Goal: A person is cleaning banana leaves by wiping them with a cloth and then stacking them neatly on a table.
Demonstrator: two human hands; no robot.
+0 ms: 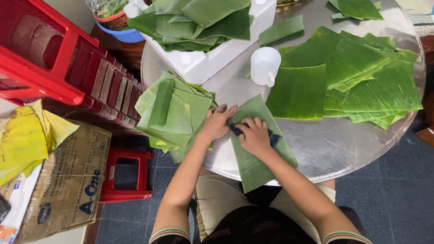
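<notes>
The person sits at a round metal table [316, 149] and works on a single banana leaf piece [253, 158] that lies flat at the near edge, its lower end hanging over the rim toward the lap. The left hand [217, 122] rests palm down on the upper left corner of that leaf, fingers stretched out and slightly spread, gripping nothing and simply pressing on the leaf. The right hand [254, 135] sits on the middle of the leaf, fingers curled around a dark cloth [274, 138], part of which pokes out on either side of the hand; the cloth lies against the leaf surface. Just left of the left hand is a stack of folded leaf pieces [174, 113], touching the worked leaf's edge. Farther back on the table a white plastic cup [265, 66] stands upright, and to its right lies a broad pile of large flat leaves [357, 77]. Behind the cup a white foam box [212, 58] holds more leaves. Off the table to the left stand stacked red plastic stools [68, 63], with a cardboard box [68, 185] and yellowed leaves [27, 140] lower down.
</notes>
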